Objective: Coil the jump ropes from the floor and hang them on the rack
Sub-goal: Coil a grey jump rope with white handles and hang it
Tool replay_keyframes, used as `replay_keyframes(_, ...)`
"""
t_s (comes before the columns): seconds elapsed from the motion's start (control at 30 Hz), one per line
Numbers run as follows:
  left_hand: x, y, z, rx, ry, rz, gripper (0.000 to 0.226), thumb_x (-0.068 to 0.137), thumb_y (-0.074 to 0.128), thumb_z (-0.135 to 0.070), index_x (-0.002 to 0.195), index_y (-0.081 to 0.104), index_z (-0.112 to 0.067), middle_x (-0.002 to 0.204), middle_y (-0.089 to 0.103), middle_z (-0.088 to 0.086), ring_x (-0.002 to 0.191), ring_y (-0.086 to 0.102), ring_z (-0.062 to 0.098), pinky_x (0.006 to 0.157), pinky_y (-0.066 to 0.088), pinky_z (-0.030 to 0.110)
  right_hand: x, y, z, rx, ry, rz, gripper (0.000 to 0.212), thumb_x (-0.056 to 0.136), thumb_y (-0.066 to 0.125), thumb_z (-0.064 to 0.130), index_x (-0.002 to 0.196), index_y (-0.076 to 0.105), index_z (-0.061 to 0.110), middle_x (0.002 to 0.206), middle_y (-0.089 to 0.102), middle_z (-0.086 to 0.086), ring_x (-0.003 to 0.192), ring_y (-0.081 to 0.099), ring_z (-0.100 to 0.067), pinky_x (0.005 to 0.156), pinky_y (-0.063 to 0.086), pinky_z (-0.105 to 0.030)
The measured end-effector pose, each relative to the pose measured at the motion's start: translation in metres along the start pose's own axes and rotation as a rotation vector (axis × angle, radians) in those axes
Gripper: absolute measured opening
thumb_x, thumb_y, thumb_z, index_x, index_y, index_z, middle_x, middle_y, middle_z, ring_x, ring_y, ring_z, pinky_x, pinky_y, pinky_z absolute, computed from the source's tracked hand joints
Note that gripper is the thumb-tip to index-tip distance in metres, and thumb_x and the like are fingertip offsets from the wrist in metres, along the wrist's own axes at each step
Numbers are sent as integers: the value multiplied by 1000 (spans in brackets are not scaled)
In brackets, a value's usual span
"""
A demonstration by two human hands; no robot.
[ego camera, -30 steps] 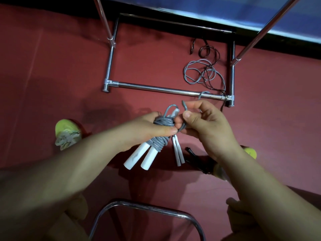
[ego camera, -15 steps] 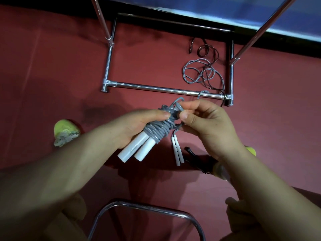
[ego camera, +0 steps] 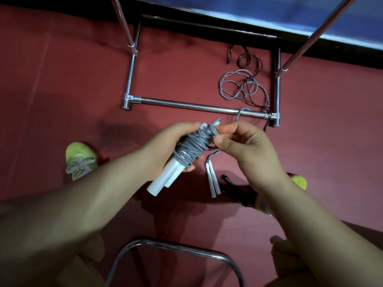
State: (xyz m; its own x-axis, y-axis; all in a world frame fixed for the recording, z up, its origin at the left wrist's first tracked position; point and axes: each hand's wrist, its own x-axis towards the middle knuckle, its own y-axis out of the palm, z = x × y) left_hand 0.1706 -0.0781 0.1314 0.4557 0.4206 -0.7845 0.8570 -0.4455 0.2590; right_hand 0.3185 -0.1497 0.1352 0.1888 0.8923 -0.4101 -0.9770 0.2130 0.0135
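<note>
1. Grey, smooth cord was wound in tight, rounded turns around the white handles of the coiled jump rope (ego camera: 192, 148), forming a thick bundle held above the floor, near the middle of the scene.
2. The left hand (ego camera: 165, 148) was wrapped around this bundle, fingers curled over the windings, while two plain white cylindrical handles (ego camera: 163, 179) stuck out below it toward the near left.
3. The right hand (ego camera: 244, 148) pinched the free end of the grey cord (ego camera: 215, 129) at the far end of the bundle, thumb and fingertips pressed together on it.
4. A second rope lay on the dull red floor (ego camera: 62, 90): its slim white handles (ego camera: 213, 183) side by side just right of the bundle, its thin grey cord looping loosely (ego camera: 234, 85) farther away inside the rack base.
5. A thin dark rope (ego camera: 246, 61) curled among those loops, and black handles (ego camera: 234, 189) lay near the right wrist.
6. The rack (ego camera: 186, 105) was shiny chrome tube, with a round horizontal bar on the floor and two uprights rising at far left and far right.
7. A curved chrome tube (ego camera: 172, 247) arched across the near edge.
8. A yellow-green shoe (ego camera: 79, 160) stood on the left.
</note>
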Motion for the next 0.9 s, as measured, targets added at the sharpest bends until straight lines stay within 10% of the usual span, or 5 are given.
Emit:
replay_keyframes(0.4,4,-2,7,-12,139,-55,8,87,59,-11,90,58,-3,79,59,19,67,55,27,54,51,31,5,-2,1,-144,41,-69,21,83,68,-3,74,57,13,61,66,7,55,59,1,59,45,-12)
replay_keyframes(0.53,3,-5,4,57,82,14,28,72,66,-24,92,61,-5,87,62,19,76,60,29,60,52,35,4,-6,-4,-351,-49,-101,23,81,74,7,73,58,22,67,66,7,64,61,-10,64,48,-28)
replay_keyframes(0.67,0,-6,2,82,58,55,45,63,66,-30,99,62,-5,89,63,18,76,62,27,57,54,33,2,-6,-2,-565,-145,-106,29,80,76,15,71,54,32,66,60,28,64,55,6,63,38,-9)
replay_keyframes(0.9,-3,-12,-4,188,-5,145,13,84,63,-20,92,62,-11,83,68,10,72,67,20,55,54,29,-6,-5,-2,-586,-189,-105,45,75,79,22,106,50,34,69,65,9,65,58,-5,65,42,-15)
